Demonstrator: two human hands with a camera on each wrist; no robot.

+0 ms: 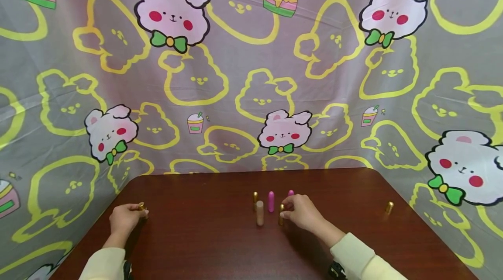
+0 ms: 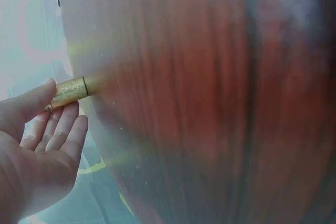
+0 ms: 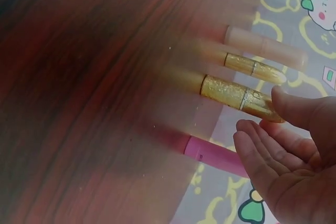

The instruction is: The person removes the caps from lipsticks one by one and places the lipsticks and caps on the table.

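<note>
At the table's left side, my left hand [image 1: 125, 219] pinches a short gold lipstick tube [image 2: 69, 92] between thumb and fingers, its far end at the tabletop. Right of centre, my right hand [image 1: 305, 215] pinches the top of an upright gold lipstick [image 3: 226, 92], which has a ring round its middle. Just left of that hand stand a beige tube [image 1: 260, 214], a second, slimmer gold lipstick [image 1: 255, 199] and a pink tube [image 1: 271, 202]. Another pink tube [image 1: 291, 192] is mostly hidden behind the right hand.
A short gold tube [image 1: 389, 207] sits alone near the right edge of the dark brown table [image 1: 204, 245]. A grey cloth [image 1: 235, 57] printed with cartoon rabbits hangs around the table's back and sides.
</note>
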